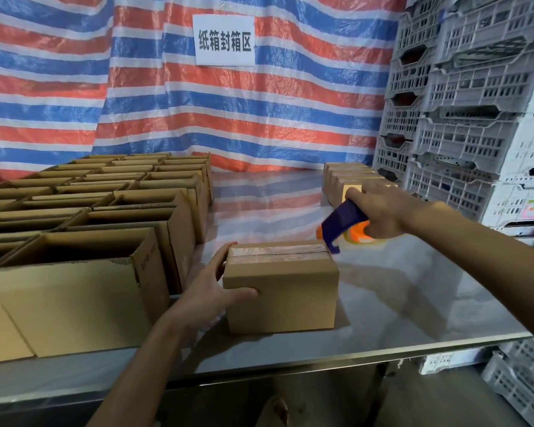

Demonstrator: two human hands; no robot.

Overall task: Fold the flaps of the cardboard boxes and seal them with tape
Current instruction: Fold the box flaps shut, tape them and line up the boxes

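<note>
Now, box (pixel 279 291): likely light, stiff; hold side walls.
Left hand (pixel 213 291): fingers spread, clasping box.
Right hand (pixel 383 211): curled round dispenser (pixel 344 221).

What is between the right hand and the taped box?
The tape dispenser, held by the right hand, its blue end near the box; head view.

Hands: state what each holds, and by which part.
The left hand holds the taped box by its left end; the right hand grips the tape dispenser at its roll end.
</note>
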